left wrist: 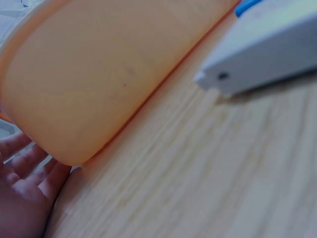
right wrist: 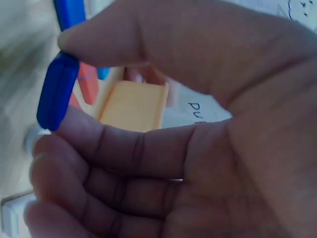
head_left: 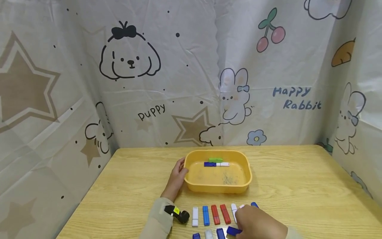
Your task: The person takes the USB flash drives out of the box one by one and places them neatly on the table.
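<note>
My left hand (head_left: 176,177) rests against the left end of a yellow plastic tray (head_left: 215,189). In the left wrist view its fingers (left wrist: 49,181) lie fairly straight beside the tray's outer wall, partly hidden behind it. My right hand (head_left: 258,224) is low on the right and pinches a dark blue plastic stick (right wrist: 58,91) between thumb and index finger. The other right fingers are loosely bent. Inside the tray lie a green stick (head_left: 215,160) and a blue-and-white piece (head_left: 216,164), both near its back wall.
In front of the tray, small oblong sticks lie in two rows: white (head_left: 195,216), light blue (head_left: 206,215), red (head_left: 215,214) and others. The front row includes a dark blue stick (head_left: 220,233) and a grey one (head_left: 209,234). Patterned cloth (head_left: 191,83) surrounds the wooden table (head_left: 134,186).
</note>
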### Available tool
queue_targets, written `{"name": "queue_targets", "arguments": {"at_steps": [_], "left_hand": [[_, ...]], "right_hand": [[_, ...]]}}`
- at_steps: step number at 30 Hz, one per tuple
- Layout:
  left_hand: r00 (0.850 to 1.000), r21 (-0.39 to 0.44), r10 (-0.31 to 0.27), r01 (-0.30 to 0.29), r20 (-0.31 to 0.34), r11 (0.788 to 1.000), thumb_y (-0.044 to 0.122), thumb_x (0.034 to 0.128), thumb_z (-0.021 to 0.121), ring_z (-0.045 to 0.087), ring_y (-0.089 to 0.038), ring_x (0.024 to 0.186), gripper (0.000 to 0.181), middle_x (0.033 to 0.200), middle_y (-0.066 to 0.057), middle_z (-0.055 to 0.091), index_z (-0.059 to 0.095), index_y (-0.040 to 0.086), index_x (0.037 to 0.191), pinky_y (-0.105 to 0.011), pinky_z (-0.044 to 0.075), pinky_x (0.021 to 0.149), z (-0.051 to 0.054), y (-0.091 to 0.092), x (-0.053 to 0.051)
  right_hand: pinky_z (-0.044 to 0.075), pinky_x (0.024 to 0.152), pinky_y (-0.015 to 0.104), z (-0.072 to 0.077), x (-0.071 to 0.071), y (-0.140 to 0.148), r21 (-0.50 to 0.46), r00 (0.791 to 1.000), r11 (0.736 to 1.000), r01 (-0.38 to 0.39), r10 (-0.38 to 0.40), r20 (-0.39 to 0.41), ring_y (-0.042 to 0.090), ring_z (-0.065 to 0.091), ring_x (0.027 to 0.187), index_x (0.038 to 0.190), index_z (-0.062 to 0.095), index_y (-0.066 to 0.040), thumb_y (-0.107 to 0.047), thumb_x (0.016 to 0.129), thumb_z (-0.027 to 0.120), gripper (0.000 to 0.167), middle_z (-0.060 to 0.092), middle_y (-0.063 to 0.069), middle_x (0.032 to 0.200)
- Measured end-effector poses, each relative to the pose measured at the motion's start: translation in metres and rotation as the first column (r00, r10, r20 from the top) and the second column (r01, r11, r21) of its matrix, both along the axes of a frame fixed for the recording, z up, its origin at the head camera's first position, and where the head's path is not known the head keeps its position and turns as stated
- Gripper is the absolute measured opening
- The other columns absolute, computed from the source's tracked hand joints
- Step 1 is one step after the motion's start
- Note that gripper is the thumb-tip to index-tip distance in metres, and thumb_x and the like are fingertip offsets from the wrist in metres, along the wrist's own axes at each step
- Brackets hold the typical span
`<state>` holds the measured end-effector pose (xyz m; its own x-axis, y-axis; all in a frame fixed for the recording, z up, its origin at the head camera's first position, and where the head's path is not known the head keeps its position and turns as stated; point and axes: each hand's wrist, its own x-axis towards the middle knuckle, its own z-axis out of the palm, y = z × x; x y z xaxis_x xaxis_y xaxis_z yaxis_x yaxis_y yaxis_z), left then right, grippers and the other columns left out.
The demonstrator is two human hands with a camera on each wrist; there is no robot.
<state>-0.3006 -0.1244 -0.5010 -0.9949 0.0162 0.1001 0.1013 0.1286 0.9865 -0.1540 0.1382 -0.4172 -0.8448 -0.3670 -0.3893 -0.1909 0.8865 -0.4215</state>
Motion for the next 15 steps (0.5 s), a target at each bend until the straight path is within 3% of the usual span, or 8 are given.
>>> {"name": "queue_targets", "arguments": {"at_steps": [11, 15], "left_hand": [[1.000, 0.016, -0.010, 0.011, -0.023, 1.000, 0.007, 0.0914, 0.045, 0.045, -0.031, 0.130, 0.054, 0.143, -0.017, 0.045, 0.038, 0.007, 0.145, -0.045, 0.038, 0.106, 0.002, -0.001, 0.001], [0.999, 0.012, -0.036, 0.037, -0.021, 0.999, 0.004, 0.0917, 0.044, 0.044, -0.036, 0.130, 0.054, 0.143, -0.024, 0.044, 0.036, 0.000, 0.145, -0.046, 0.039, 0.105, 0.020, 0.000, 0.013]], "right_hand": [[0.045, 0.058, 0.034, -0.010, 0.001, -0.009, 0.111, 0.999, 0.993, 0.049, -0.049, -0.002, 0.018, 0.051, 0.061, 0.076, 0.060, -0.008, -0.033, 0.072, 0.083, 0.034, 0.053, 0.003, 0.068], [0.047, 0.063, 0.037, -0.017, 0.001, -0.010, 0.194, 0.999, 0.981, 0.021, -0.015, -0.031, 0.019, 0.050, 0.063, 0.076, 0.061, -0.008, -0.040, 0.068, 0.084, 0.039, 0.053, 0.002, 0.068]]}}
